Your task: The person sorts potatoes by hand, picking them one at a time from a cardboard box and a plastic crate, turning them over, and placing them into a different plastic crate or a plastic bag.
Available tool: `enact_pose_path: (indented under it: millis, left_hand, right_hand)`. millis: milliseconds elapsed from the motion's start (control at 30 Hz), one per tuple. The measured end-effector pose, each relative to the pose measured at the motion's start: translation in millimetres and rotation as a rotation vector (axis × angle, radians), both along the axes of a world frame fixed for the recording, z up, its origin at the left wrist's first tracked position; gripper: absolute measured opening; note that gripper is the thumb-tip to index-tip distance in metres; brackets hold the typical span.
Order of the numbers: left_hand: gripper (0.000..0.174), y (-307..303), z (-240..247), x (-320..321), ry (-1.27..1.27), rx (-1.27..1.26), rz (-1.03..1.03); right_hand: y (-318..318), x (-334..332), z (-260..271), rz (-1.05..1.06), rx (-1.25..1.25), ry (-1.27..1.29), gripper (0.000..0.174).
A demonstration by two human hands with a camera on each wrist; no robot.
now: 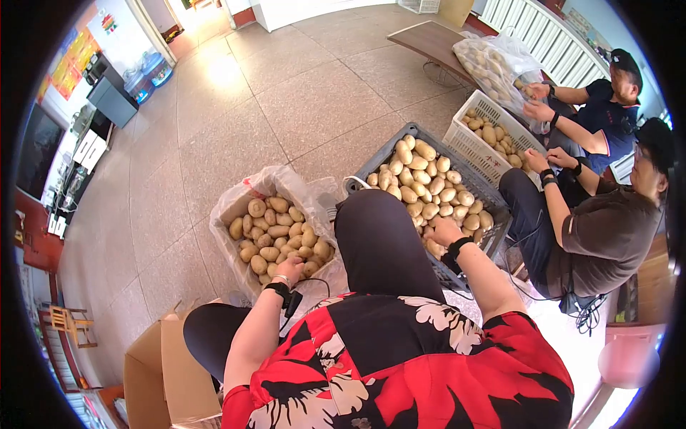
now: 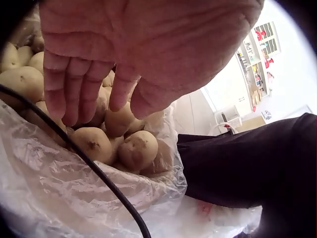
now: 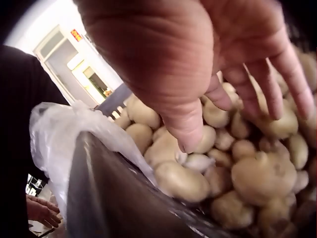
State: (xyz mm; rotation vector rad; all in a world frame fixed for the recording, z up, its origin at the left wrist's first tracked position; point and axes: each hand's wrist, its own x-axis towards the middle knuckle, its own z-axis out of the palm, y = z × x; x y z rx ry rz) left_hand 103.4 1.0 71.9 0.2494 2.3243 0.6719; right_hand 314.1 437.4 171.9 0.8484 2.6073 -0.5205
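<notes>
My left hand (image 1: 289, 270) is over the near edge of a box lined with clear plastic (image 1: 227, 214) and filled with potatoes (image 1: 275, 229). In the left wrist view this hand (image 2: 148, 44) has its palm showing and fingers extended down among the potatoes (image 2: 92, 145), gripping none. The right hand (image 1: 446, 232) is at the near side of a grey crate (image 1: 471, 175) heaped with potatoes (image 1: 418, 179). Seen from the right wrist, that hand (image 3: 198, 64) has spread fingers and a thumb close over the potatoes (image 3: 182, 181), with none in its grasp.
Two people sit at the right beside a white crate (image 1: 461, 136) of potatoes. Beyond it, a plastic bag of potatoes (image 1: 493, 68) lies by a brown tabletop (image 1: 429, 46). A cardboard box (image 1: 189, 365) stands at lower left. A black cable (image 2: 99, 171) crosses the liner.
</notes>
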Motion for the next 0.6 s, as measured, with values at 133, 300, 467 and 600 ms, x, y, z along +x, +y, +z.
enact_pose_path:
  millis: [133,300,467,600]
  left_hand:
    - [0.039,1.5,0.8,-0.8,-0.037,0.018,0.012]
    - [0.039,2.0,1.8,2.0,-0.030,0.017,-0.010]
    - [0.039,-1.4,-3.9,-2.3,0.008,0.015,-0.093]
    - [0.042,11.0,33.4,9.1,0.026,-0.041,-0.074]
  right_hand:
    - [1.7,9.3,-9.2,0.179,-0.075,-0.093,0.041]
    - [11.7,9.4,-35.9,0.235,-0.187,-0.303,0.043]
    - [20.3,5.9,-69.0,0.215,-0.240,-0.416,0.046]
    - [17.3,3.1,-85.7,0.380,-0.114,-0.388,0.041]
